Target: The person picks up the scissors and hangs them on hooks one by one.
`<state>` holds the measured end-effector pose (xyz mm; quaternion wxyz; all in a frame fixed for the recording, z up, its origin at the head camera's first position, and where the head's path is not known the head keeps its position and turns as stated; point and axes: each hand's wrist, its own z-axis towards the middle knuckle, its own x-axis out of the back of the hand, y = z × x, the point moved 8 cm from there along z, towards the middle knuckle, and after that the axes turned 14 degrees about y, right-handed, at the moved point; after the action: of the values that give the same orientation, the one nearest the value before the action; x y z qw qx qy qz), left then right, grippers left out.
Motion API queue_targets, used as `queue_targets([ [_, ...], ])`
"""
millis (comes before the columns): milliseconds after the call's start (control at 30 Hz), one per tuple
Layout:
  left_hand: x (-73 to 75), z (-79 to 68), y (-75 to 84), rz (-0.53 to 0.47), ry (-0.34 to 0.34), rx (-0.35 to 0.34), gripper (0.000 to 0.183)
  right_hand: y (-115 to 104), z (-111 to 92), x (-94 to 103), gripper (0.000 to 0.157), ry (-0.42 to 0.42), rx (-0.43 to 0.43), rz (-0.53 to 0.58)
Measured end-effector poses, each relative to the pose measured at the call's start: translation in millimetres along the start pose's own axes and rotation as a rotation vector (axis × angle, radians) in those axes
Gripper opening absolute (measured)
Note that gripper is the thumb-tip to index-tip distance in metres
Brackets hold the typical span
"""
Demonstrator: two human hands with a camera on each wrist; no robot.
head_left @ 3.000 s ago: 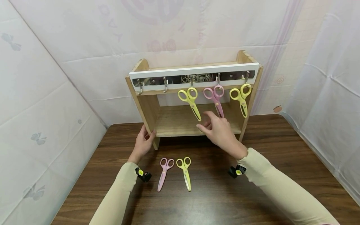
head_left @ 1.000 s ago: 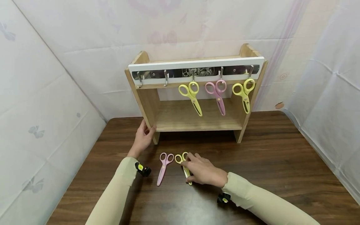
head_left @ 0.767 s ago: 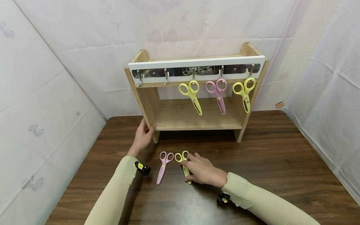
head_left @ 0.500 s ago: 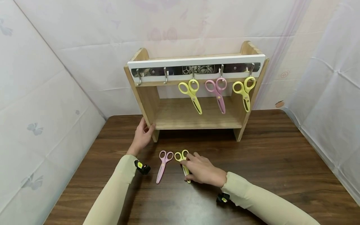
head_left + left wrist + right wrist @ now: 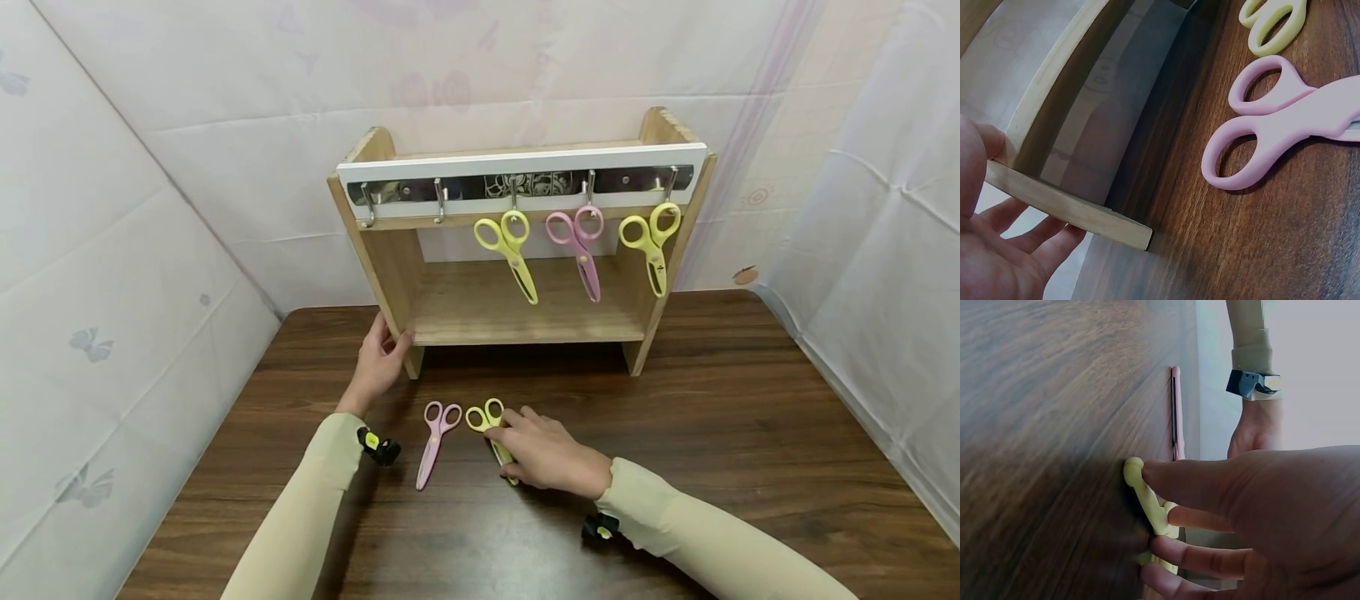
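Note:
My left hand (image 5: 377, 364) grips the left side panel of a small wooden shelf (image 5: 525, 321), thumb at the front and fingers behind, as the left wrist view shows. On the table my right hand (image 5: 545, 450) pinches yellow scissors (image 5: 483, 419) by the blade part, with thumb and fingers on opposite sides. Their handle loops point toward the shelf; the palm hides much of the blades in the right wrist view. Pink scissors (image 5: 432, 443) lie just left of them. From the shelf's hooks hang yellow scissors (image 5: 517, 260), pink scissors (image 5: 581, 250) and yellow scissors (image 5: 654, 248).
A white hook rail (image 5: 420, 168) runs along the shelf's top front, and its two left hooks (image 5: 439, 200) bear nothing. The dark wood table (image 5: 750, 433) meets patterned white cloth (image 5: 247, 150) at the back and sides.
My right hand has come down from the hanging scissors to the yellow scissors on the table and taken hold of them; their tip has shifted slightly right. My left hand stays on the shelf.

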<state>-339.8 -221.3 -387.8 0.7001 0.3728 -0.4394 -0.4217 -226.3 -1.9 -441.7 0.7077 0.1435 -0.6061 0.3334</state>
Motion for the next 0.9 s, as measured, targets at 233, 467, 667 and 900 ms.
queue_targets([
  [233, 0.7, -4.1, 12.0, -0.01, -0.001, -0.015, 0.055, 13.7, -11.4, 8.4, 0.046, 0.014, -0.014, -0.028],
  [467, 1.3, -2.7, 10.9, -0.007, 0.0, -0.012, 0.055, 34.6, -18.6, 21.7, 0.043, 0.081, -0.014, 0.035],
  [667, 1.4, -3.3, 9.8, 0.003, 0.003, -0.007, 0.055, 52.0, -15.4, 19.3, 0.036, 0.058, -0.061, 0.072],
  [900, 1.8, -2.8, 9.5, 0.01, 0.009, -0.007, 0.054, 58.4, -12.1, 15.0, 0.031, 0.032, -0.088, 0.078],
])
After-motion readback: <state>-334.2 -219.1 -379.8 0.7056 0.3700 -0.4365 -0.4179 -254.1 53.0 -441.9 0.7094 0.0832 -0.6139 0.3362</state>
